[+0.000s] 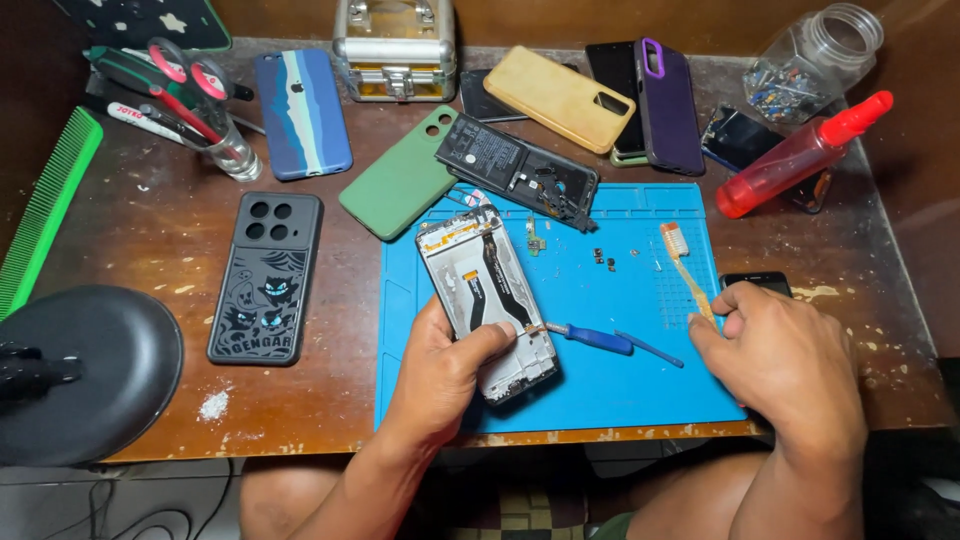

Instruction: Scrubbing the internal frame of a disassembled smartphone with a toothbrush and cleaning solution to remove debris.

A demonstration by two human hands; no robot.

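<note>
Both my hands work over the blue mat (640,390): my left hand (450,365) grips the opened phone (487,300), back cover (515,170) already off, flex cable exposed; my right hand (785,355) pinches a toothbrush (686,265). Brushing looks barely begun; reassembly remains, screwdriver (597,339) lying between.

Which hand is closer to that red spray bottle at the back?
Right. The right hand, holding a toothbrush, sits below the red spray bottle; the left hand is far left, gripping the opened phone.
</note>
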